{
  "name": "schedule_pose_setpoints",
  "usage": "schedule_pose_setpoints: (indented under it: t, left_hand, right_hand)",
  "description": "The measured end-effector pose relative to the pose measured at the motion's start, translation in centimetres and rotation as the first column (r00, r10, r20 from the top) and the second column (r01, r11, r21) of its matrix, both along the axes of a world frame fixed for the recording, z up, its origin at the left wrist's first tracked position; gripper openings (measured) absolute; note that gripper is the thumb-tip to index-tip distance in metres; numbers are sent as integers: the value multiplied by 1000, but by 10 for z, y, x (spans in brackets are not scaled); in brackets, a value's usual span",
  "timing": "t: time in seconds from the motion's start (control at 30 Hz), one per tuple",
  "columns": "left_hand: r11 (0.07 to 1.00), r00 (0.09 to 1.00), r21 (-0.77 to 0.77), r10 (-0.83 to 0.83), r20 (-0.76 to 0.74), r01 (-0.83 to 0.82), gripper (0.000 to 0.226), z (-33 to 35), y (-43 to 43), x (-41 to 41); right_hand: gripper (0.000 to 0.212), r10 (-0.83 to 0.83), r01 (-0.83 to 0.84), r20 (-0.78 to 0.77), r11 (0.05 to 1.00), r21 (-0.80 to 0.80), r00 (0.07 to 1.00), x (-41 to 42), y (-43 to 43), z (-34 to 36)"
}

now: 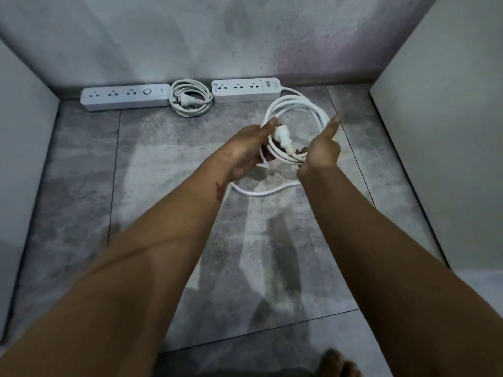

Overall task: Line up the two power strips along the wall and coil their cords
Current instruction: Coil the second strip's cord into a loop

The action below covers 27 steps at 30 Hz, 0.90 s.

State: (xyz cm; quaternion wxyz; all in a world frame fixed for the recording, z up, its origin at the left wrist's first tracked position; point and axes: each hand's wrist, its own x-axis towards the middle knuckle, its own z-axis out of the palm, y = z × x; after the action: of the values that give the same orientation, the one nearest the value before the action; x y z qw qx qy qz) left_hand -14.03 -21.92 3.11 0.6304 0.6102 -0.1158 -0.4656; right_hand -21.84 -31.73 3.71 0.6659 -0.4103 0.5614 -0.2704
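Two white power strips lie end to end against the back wall: the left strip and the right strip. Between them rests the left strip's cord, wound into a flat coil with its plug in the middle. The right strip's cord is looped in the air in front of its strip. My left hand grips the loops' left side beside the white plug. My right hand holds the loops' near right side, index finger stretched out. One slack loop of this cord hangs down to the floor.
The floor is grey stone-look tile. White panels stand at the left and at the right, closing in the space. A bare foot shows at the bottom edge.
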Motion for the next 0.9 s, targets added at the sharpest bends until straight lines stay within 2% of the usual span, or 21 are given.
schedule_pose_setpoints:
  t: [0.13,0.27,0.37,0.43,0.53,0.6,0.63,0.7,0.73,0.77,0.83,0.9]
  left_hand:
    - [992,989,-16,125,-84,-127,34,-5,-4,2]
    - [987,986,-3,158,-59,-158,28,-9,-3,6]
    - [996,995,5,94,-44,-94,27,-6,0,8]
    - [1000,999,0,30,-17,-30,25,-4,1,9]
    - [999,996,-2,-46,-71,46,30,1,6,9]
    - [995,985,11,-99,-139,101,46,6,12,11]
    - [997,987,34,-67,-147,73,54,7,13,14]
    - [984,992,152,108,-72,-96,55,-3,12,27]
    - [944,984,276,169,57,-178,51,-12,11,33]
    - [876,965,424,147,216,-229,48,-23,12,40]
    - [734,923,638,-41,383,-232,43,-43,17,45]
    - [633,886,760,-256,386,-148,40,-50,23,40]
  right_hand:
    - [68,110,-113,-105,993,-22,988,1,6,-6]
    - [67,282,-303,-255,952,-46,925,-5,0,-9]
    - [75,274,-392,-401,886,-250,874,-5,-5,-8]
    - [72,239,-432,-455,816,-385,858,-5,-6,-4]
    - [64,270,-521,-515,733,-438,813,-5,-9,-7]
    - [57,266,-530,-528,722,-446,807,-6,-9,-10]
    - [55,262,-520,-522,730,-443,812,-7,-9,-13]
    - [54,254,-502,-513,748,-433,820,-9,-8,-18]
    - [53,252,-500,-513,752,-430,821,-11,-7,-20]
    - [53,252,-499,-514,754,-427,820,-13,-7,-23]
    - [53,259,-494,-499,758,-425,827,-15,-8,-27]
    - [52,269,-488,-479,764,-422,836,-15,-8,-30]
